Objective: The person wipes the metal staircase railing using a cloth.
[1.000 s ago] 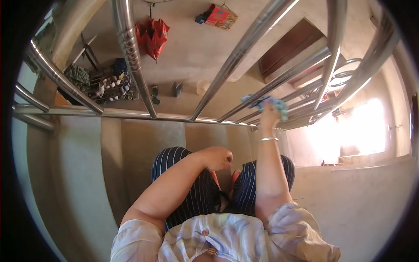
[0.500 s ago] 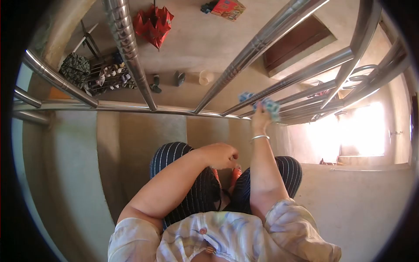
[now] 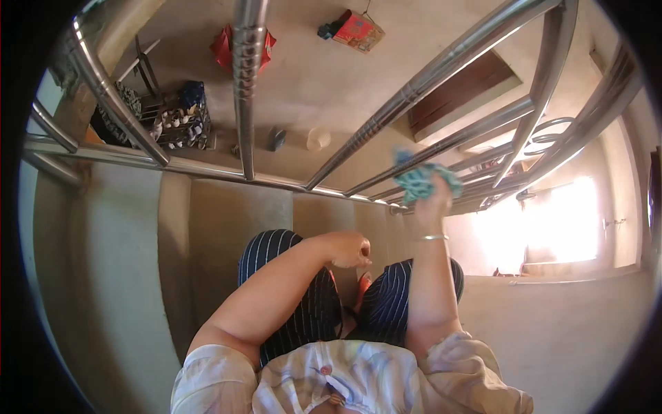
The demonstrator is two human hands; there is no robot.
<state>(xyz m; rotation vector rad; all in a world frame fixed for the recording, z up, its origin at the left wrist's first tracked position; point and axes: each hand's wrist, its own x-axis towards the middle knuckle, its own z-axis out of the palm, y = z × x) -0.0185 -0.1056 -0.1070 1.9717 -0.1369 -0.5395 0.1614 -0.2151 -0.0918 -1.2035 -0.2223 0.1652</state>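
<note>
A blue-green cloth is bunched in my right hand, pressed around one of the slanting steel bars of the railing. A bangle circles my right wrist. My left hand is closed, with curled fingers, above the gap between my knees; whether anything is in it I cannot make out. Dark striped trousers cover my bent legs.
The railing's bottom rail crosses in front of me, above steps. Beyond and below are a shoe rack, a red umbrella, a hanging red box, a pale bowl and a brown door. Bright light enters at right.
My right hand and the cloth have shifted slightly right and down since half a second ago. The view of the railing has shifted too. My left hand stays near my knees.
</note>
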